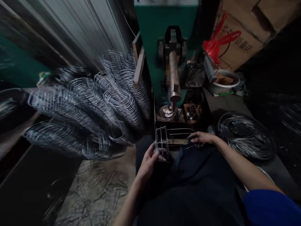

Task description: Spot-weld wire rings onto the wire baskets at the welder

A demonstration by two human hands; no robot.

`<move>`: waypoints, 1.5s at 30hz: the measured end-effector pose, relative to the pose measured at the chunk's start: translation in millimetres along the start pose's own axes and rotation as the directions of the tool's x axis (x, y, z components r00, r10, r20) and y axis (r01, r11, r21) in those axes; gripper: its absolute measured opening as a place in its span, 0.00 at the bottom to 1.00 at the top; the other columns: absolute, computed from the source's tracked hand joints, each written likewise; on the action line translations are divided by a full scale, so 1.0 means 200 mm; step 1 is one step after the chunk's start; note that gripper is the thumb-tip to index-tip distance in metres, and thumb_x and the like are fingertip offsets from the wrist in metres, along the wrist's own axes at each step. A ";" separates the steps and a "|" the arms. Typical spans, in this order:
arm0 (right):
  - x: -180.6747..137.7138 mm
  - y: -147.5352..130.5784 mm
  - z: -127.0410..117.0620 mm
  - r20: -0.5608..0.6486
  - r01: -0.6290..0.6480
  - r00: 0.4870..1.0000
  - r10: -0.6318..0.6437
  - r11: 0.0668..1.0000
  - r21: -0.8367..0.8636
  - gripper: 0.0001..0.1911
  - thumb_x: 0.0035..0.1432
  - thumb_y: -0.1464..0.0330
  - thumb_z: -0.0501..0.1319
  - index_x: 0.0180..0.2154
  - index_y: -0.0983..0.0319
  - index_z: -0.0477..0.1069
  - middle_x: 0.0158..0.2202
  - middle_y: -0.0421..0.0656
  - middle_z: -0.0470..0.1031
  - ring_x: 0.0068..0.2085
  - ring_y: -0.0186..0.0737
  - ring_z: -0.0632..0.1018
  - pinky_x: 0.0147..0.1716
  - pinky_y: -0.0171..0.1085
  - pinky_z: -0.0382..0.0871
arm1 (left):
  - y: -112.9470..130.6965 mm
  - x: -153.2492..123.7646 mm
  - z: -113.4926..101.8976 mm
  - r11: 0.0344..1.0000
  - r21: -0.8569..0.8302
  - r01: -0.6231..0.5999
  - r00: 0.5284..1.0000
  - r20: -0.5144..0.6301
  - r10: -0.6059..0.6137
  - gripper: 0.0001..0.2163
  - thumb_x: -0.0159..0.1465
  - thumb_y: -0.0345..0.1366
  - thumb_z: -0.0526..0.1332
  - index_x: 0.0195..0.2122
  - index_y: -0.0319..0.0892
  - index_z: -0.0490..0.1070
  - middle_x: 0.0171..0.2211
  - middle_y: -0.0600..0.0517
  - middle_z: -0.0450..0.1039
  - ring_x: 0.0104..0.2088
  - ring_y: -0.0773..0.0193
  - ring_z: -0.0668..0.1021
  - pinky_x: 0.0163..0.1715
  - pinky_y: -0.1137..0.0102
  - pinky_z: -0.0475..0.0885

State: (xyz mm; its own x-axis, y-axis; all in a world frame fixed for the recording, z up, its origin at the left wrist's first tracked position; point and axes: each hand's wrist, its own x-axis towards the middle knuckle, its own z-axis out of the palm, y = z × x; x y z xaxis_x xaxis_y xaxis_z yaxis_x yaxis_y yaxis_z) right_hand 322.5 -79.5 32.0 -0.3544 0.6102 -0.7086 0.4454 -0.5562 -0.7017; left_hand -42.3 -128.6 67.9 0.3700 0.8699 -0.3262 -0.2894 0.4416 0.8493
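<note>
My left hand (150, 159) is closed around the lower part of a small silvery wire frame (161, 142), with thumb and fingers on its wires. To the right of that frame run long thin bent wires (181, 129), curving round at their right end. My right hand (201, 138) pinches this curved end. Whether the bent wires are joined to the frame I cannot tell. Both hands are over my lap, just in front of the green machine (150, 47). Its copper-coloured rod (174, 73) points down above a small round dish (166, 113).
Tall stacks of wire rings (119, 97) crowd the left side. A coil of wire loops (244, 135) rests on the right-hand surface. Behind it are a white bowl (236, 83), a red plastic object (213, 50) and cardboard boxes (244, 34). Loose wire pieces (94, 194) lie at lower left.
</note>
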 end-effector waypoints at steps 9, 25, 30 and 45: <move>-0.13 -0.30 -0.11 -0.399 0.529 0.788 -0.469 0.847 0.049 0.31 0.46 0.41 0.72 0.28 0.63 0.75 0.26 0.42 0.71 0.29 0.38 0.70 0.31 0.35 0.66 | 0.07 0.24 0.23 0.985 -0.006 -0.175 0.973 -0.153 0.172 0.30 0.55 0.41 0.73 0.58 0.39 0.71 0.34 0.51 0.77 0.31 0.67 0.77 0.34 0.72 0.74; -0.17 -0.43 -0.02 -0.649 0.496 0.574 -0.499 0.843 -0.209 0.33 0.53 0.38 0.63 0.23 0.62 0.70 0.23 0.41 0.63 0.27 0.39 0.63 0.27 0.36 0.56 | 0.03 0.29 0.27 0.961 -0.206 -0.184 0.960 -0.246 0.131 0.31 0.58 0.44 0.68 0.62 0.37 0.67 0.25 0.56 0.69 0.22 0.70 0.69 0.22 0.75 0.68; -0.07 -0.46 -0.01 -0.721 0.570 0.439 -0.536 0.786 -0.237 0.30 0.53 0.44 0.68 0.20 0.61 0.63 0.23 0.38 0.58 0.27 0.38 0.60 0.29 0.37 0.54 | 0.02 0.34 0.26 0.960 -0.117 -0.253 0.932 -0.297 0.209 0.30 0.58 0.45 0.70 0.59 0.41 0.68 0.23 0.58 0.66 0.22 0.72 0.67 0.24 0.77 0.67; 0.06 -0.50 -0.12 -0.678 0.597 0.442 -0.587 0.757 -0.266 0.31 0.50 0.46 0.70 0.17 0.61 0.59 0.21 0.38 0.58 0.26 0.37 0.61 0.28 0.36 0.56 | 0.06 0.45 0.29 0.959 -0.043 -0.280 0.900 -0.360 0.246 0.31 0.55 0.42 0.72 0.60 0.41 0.72 0.25 0.54 0.73 0.25 0.68 0.71 0.26 0.73 0.69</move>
State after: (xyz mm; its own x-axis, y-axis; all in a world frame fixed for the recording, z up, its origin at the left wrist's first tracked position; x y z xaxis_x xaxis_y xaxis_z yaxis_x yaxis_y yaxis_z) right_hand 293.3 -3.3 94.6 0.1393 0.9789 0.1492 0.3448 0.0933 -0.9340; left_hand 38.9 -56.8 72.8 -0.0562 0.9707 -0.2338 -0.4185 0.1897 0.8882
